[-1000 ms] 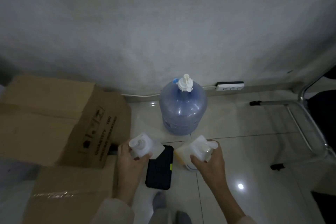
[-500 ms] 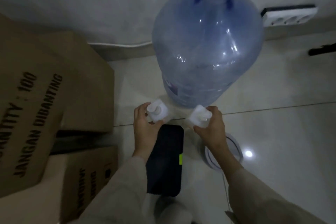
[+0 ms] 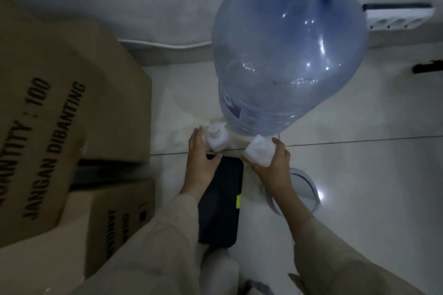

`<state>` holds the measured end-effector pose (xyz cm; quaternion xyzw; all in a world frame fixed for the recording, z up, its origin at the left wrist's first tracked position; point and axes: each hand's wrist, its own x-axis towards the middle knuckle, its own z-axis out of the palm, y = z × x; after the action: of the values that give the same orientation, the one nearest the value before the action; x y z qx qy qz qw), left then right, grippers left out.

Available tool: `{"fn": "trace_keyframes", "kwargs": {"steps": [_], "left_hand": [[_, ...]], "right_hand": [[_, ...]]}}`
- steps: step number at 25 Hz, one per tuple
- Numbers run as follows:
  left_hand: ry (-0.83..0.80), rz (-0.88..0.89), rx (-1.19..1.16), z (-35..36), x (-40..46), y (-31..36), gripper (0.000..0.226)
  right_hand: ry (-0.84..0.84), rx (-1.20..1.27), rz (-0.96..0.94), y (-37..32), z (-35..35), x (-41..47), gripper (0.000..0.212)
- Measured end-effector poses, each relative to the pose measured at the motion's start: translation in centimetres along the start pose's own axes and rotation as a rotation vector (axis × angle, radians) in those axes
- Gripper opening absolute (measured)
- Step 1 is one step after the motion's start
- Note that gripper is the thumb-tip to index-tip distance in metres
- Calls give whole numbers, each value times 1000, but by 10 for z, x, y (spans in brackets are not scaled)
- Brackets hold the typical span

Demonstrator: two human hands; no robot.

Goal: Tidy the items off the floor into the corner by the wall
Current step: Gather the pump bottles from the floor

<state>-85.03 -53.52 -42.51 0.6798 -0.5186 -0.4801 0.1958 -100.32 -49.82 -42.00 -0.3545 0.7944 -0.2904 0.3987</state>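
Observation:
Two small white pump bottles are low over the tiled floor in front of a big blue water jug [image 3: 287, 55]. My left hand [image 3: 200, 163] is at the left bottle [image 3: 217, 137], which stands upright; the fingers lie along its side and look loosened. My right hand [image 3: 273, 165] is closed on the right bottle [image 3: 259, 153], which is tilted. A flat black case with a yellow-green tag [image 3: 221, 201] lies on the floor under my left wrist.
Stacked cardboard boxes [image 3: 60, 115] fill the left side up to the wall. A white power strip [image 3: 400, 19] and its cable run along the skirting. A white round lid-like object [image 3: 304, 189] lies under my right forearm. A dark bar end [image 3: 429, 69] shows at far right.
The view has dropped closer to the floor and the jug looms larger. Both bottles have come down beside the jug's base; my left hand's grip looks looser.

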Motion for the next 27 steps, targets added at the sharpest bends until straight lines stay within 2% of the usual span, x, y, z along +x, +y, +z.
{"fn": "trace_keyframes", "kwargs": {"steps": [3,6,10,17,19,22,25,27], "left_hand": [[23,-43,28,-36,-44,32,69],[73,-15,-47,-87,-101,85,50],[126,42,-116,-173,-186,171,30],[417,228,-231,-312,-368,267,26],[535,250,-248,-344,-430,274,19],[727,240,-238,-387,-520,258,20],[962,167,-250,-427,-616,221,25],[1109,102,-259,-447,-680,193,19]], "right_hand": [[-5,32,10,-46,-34,-36,72],[-49,68,-72,-109,-76,-81,53],[-256,171,-179,-216,-126,-152,26],[-501,268,-445,-363,-180,-313,20],[-588,276,-492,-388,-184,-365,18],[-767,242,-587,-415,-170,-443,18],[-971,149,-729,-436,-142,-531,21],[-1096,82,-833,-444,-121,-590,22]]}}
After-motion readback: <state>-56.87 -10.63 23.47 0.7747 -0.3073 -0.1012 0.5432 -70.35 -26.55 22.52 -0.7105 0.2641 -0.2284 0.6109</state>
